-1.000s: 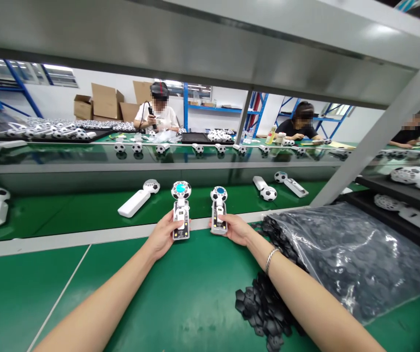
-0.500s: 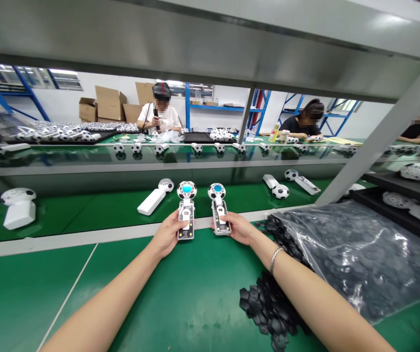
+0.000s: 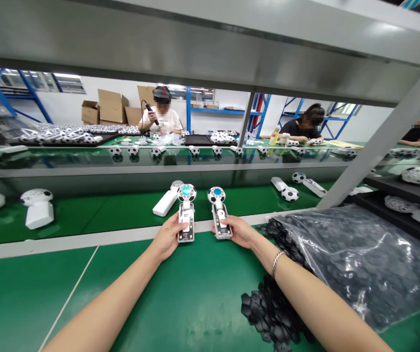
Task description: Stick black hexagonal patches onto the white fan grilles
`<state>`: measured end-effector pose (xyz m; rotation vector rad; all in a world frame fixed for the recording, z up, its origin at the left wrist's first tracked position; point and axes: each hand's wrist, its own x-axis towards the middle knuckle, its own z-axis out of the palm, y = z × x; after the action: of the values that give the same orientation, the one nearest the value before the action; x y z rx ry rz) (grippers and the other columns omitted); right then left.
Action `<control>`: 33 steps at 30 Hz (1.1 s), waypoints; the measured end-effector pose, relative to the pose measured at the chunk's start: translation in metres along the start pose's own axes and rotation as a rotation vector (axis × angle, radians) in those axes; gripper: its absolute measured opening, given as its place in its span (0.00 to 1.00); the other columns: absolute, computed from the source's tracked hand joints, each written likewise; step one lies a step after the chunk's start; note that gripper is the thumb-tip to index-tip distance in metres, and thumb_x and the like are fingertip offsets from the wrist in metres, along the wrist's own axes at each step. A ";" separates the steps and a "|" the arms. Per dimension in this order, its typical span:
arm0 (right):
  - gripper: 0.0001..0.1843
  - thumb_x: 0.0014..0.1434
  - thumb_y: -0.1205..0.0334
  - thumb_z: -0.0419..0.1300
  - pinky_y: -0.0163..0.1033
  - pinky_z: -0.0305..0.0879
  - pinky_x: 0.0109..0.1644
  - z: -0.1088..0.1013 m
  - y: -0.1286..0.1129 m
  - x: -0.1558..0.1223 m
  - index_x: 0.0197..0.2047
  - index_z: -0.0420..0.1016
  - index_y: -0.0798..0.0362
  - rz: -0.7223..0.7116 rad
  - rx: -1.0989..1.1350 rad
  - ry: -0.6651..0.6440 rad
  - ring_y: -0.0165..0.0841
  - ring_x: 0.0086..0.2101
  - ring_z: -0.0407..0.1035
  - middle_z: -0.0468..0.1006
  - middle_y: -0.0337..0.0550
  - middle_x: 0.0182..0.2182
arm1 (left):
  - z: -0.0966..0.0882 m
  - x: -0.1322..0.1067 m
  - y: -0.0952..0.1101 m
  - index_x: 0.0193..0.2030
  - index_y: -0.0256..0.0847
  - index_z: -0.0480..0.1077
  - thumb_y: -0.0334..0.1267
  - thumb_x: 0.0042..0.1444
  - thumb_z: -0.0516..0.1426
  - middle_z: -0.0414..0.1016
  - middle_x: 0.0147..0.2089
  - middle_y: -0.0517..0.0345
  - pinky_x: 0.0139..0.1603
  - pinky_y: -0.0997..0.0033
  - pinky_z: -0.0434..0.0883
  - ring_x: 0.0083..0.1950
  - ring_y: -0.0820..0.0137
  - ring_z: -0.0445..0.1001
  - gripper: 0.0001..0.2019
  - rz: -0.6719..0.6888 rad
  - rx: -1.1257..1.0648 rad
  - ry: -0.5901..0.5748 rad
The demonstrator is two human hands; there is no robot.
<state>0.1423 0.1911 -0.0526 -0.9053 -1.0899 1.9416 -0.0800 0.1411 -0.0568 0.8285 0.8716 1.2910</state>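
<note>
My left hand (image 3: pixel 169 234) is closed round the handle of one soccer-ball-headed handheld device (image 3: pixel 187 215), its thumb lying on the front. A matching soccer-ball-headed device (image 3: pixel 219 212) is gripped by my right hand (image 3: pixel 239 231), thumb also on the front. Both are held upright side by side, a small gap between them, over the near edge of the belt. Each has a blue disc in its ball head and a dark face with a white piece on the handle. A white-handled device (image 3: pixel 165 201) lies on the belt just behind the left one.
The green conveyor belt (image 3: pixel 96 215) carries more soccer-ball devices (image 3: pixel 38 209). At right are a plastic bag (image 3: pixel 364 254) of black pieces, a loose pile of black pieces (image 3: pixel 268 313), black trays (image 3: pixel 374 208) and a slanted metal post (image 3: pixel 382 132). Co-workers (image 3: pixel 163 117) sit across the line.
Devices on the near belt have shifted right, one passing partly behind the device in my left hand. Both hands keep their grip, almost still. A co-worker's hand with a dark tool has moved left.
</note>
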 end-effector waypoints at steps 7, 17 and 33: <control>0.09 0.52 0.64 0.60 0.42 0.71 0.40 -0.002 0.002 0.002 0.36 0.71 0.60 0.017 -0.065 0.029 0.37 0.33 0.74 0.78 0.51 0.31 | -0.010 0.010 0.018 0.51 0.39 0.65 0.36 0.44 0.63 0.74 0.43 0.50 0.40 0.68 0.70 0.42 0.64 0.73 0.26 0.103 0.029 0.029; 0.13 0.47 0.52 0.62 0.46 0.69 0.41 -0.023 -0.040 0.067 0.31 0.71 0.54 -0.092 -0.564 0.266 0.42 0.34 0.73 0.77 0.50 0.29 | -0.127 0.038 0.060 0.38 0.38 0.72 0.43 0.43 0.62 0.73 0.36 0.52 0.44 0.66 0.64 0.44 0.60 0.70 0.16 0.485 0.392 0.625; 0.32 0.38 0.42 0.64 0.73 0.37 0.53 0.102 0.014 0.124 0.45 0.68 0.49 -0.223 -1.347 0.383 0.62 0.60 0.33 0.45 0.55 0.62 | -0.188 0.018 0.096 0.60 0.42 0.56 0.31 0.41 0.63 0.31 0.69 0.48 0.62 0.49 0.30 0.67 0.50 0.25 0.37 0.534 0.787 1.158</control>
<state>-0.0076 0.2512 -0.0521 -1.6117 -2.1135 0.5888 -0.2890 0.1736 -0.0563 0.9064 2.2906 1.9582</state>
